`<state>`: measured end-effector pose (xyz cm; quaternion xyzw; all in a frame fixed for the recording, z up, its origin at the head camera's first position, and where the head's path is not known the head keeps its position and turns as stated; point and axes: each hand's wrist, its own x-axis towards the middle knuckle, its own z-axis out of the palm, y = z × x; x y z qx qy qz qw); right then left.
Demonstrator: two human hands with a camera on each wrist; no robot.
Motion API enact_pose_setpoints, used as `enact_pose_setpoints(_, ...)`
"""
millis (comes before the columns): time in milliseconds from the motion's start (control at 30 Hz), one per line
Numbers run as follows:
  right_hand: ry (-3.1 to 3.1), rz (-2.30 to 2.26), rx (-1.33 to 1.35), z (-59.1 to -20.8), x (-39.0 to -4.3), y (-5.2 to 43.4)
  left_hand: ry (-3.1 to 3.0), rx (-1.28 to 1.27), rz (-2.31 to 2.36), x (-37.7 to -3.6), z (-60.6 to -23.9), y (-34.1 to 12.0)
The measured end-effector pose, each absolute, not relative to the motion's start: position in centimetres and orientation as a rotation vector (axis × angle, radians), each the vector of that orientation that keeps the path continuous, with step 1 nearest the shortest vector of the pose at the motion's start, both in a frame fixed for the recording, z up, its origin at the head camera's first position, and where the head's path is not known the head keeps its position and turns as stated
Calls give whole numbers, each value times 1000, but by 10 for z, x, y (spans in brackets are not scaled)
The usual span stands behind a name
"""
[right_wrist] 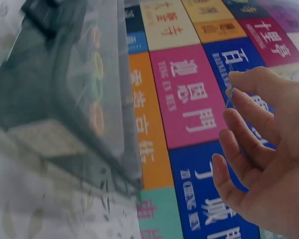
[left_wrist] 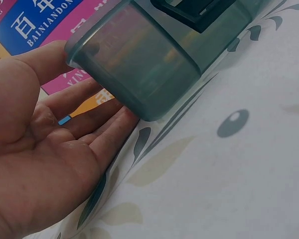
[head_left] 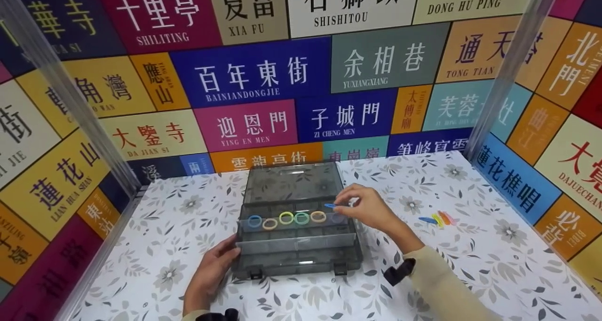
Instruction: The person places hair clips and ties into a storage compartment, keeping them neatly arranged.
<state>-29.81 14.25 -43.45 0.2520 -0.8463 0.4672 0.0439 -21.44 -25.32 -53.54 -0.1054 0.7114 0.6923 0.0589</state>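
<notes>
Nearest the camera, the left hand point(head_left: 211, 269) lies against the front left corner of the smoky grey translucent plastic organiser box point(head_left: 296, 260). Its fingers are straight and spread along the box wall with the palm open, so it steadies the box rather than grasping it; the left wrist view shows the rounded corner resting on the fingertips.

The box stands on the white tablecloth printed with grey flowers and leaves point(head_left: 470, 264), its lid point(head_left: 291, 182) thrown back toward the far wall. Across a raised tray point(head_left: 341, 221) inside it, five small loop-shaped elastic bands point(head_left: 286, 218) lie in a row, one per compartment: blue, pale orange, yellow-green, green and orange.

Over the right end of that row the right hand point(head_left: 369, 208) hovers, thumb and forefinger pinching a thin blue band point(head_left: 330, 205), the other fingers loosely curled. The band is held in the air just beside the last orange loop, not yet laid down.

Further right on the cloth, well apart from the box, lies a little heap of coloured bands point(head_left: 438, 219): blue, yellow, orange and pink.

As a judgement, the sorting looks about half done: five bands placed, one in the fingers, a few more waiting on the cloth.

Behind everything rise walls of coloured panels with Chinese place names point(head_left: 263, 76).
</notes>
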Motion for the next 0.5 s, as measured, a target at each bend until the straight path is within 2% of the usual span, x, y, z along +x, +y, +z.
enact_pose_setpoints(500,-2683,1297,945,-420,-307,61,2150,-285,2139,-215,-540,-254)
